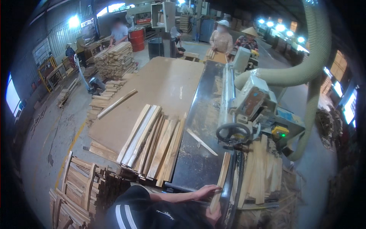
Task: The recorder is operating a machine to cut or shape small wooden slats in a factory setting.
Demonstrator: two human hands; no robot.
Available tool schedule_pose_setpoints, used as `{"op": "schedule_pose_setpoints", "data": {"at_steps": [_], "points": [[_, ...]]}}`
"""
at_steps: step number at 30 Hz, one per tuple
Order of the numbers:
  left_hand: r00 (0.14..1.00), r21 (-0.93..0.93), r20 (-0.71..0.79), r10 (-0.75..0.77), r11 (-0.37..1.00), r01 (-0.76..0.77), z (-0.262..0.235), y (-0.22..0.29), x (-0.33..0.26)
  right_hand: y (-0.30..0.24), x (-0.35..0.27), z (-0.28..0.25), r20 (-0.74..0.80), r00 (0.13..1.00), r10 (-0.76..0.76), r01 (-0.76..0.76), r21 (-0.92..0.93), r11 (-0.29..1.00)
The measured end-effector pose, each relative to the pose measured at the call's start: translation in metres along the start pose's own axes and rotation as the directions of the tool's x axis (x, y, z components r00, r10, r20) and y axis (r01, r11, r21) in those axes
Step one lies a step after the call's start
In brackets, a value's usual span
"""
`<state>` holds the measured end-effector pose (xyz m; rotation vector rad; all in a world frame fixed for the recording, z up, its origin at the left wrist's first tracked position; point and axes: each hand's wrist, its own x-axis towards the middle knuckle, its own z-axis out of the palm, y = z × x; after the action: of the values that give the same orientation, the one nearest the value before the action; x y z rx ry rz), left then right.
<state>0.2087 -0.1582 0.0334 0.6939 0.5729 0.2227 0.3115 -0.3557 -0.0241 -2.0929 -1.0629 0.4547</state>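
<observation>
A pale wooden strip (223, 173) lies lengthwise near the front right edge of a black machine table (190, 160). My left hand (207, 192) reaches across to its left side, fingers closed against the wood. At the near end, my right hand (214, 214) grips the same strip; part of that hand is hidden. A thin offcut (202, 142) rests farther up the table. To the left, several wooden strips (152, 141) lie side by side on a brown board (160, 84).
A machine head with a black handwheel (233, 133) and thick ribbed hose (289, 76) stands ahead right. More strips (261, 171) are heaped beside it. A loaded wood stack (82, 179) sits at lower left. Several people work in the background, including one in a white cap (222, 38).
</observation>
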Motion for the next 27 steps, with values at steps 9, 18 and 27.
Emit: {"op": "schedule_pose_setpoints", "data": {"at_steps": [9, 18, 27], "points": [[0.994, -0.066, 0.107, -0.005, 0.998, 0.012, 0.002, -0.007, 0.020, 0.004, -0.003, -0.002, -0.193, 0.923, -0.332, 0.303, -0.167, 0.938], [0.988, -0.112, 0.152, -0.039, 0.992, 0.056, 0.020, 0.004, 0.013, 0.010, -0.003, -0.008, -0.097, 0.894, -0.437, 0.389, -0.311, 0.867], [0.983, 0.000, 0.175, -0.056, 0.998, 0.057, 0.015, 0.004, 0.014, 0.013, 0.000, -0.010, -0.001, 0.852, -0.523, 0.472, -0.429, 0.770]]}}
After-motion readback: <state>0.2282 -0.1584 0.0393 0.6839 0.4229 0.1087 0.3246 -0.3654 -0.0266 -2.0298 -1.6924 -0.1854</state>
